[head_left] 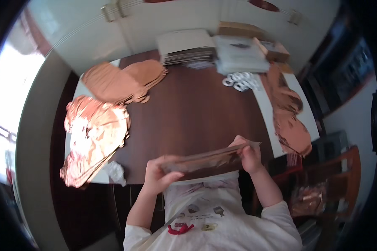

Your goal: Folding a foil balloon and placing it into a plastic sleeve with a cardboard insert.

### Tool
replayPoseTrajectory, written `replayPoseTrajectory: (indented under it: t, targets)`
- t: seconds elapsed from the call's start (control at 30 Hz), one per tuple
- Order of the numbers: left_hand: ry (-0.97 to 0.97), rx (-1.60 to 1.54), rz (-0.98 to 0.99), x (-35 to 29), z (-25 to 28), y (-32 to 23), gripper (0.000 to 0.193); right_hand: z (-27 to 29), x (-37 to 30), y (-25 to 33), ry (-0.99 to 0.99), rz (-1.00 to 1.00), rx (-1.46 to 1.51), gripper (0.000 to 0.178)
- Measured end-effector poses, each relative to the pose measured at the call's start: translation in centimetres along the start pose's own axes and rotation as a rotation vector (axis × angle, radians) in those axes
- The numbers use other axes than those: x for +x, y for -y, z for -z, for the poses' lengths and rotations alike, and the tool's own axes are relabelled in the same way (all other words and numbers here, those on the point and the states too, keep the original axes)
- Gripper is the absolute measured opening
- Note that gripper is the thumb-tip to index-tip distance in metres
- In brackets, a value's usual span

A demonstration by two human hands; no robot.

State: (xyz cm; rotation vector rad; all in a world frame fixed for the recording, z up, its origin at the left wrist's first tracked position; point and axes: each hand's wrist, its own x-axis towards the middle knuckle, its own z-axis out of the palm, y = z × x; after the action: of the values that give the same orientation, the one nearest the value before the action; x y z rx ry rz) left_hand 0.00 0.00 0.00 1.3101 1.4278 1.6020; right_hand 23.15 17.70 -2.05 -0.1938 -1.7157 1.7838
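Note:
Stretched between my two hands, just over the table's front edge, is a flat see-through plastic bag (203, 162). My left hand (161, 172) is closed on its left end, with the thumb toward me. At the other end my right hand (248, 154) pinches the bag near a corner. Brown tones show through the plastic; whether anything lies inside I cannot tell. Nearest my left hand is a crumpled white wad (116, 172) at the table edge. To the right lies a row of flat rose-gold foil balloons (287, 113).
On the brown table (197, 108), shiny foil balloons (96, 134) and duller ones (123, 81) are piled left. At the back stand a stack of card sheets (185, 46), clear plastic bags (241, 54), white ribbon rolls (241, 80) and an open cardboard box (274, 49). A wooden chair (354, 180) is right.

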Motion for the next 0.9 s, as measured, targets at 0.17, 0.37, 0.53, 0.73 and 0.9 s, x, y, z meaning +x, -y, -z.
replayPoseTrajectory:
  t: [0.17, 0.37, 0.53, 0.73, 0.9]
  targets:
    - [0.095, 0.195, -0.309, -0.5, -3.5, -0.3, 0.017, -1.5, -5.4, 2.4, -0.760, 0.076, -0.166, 0.030]
    - [0.547, 0.202, -0.765, -1.4, -12.9, 1.4, 0.031, -5.5, -17.1, 3.0, -1.047, 0.004, 0.064, 0.065]
    - [0.808, 0.271, -0.843, -2.4, -18.2, 4.6, 0.041, -5.8, -19.2, 5.7, -1.313, -0.784, 0.302, 0.038]
    - [0.944, 0.384, -0.701, -3.0, -19.6, 6.8, 0.049, 10.9, -30.0, 2.1, -1.425, -0.519, -0.539, 0.032]
    - [0.895, 0.459, -0.432, -3.7, -16.1, 9.1, 0.044, 26.0, -31.4, 3.1, -1.035, -0.886, -1.456, 0.032]
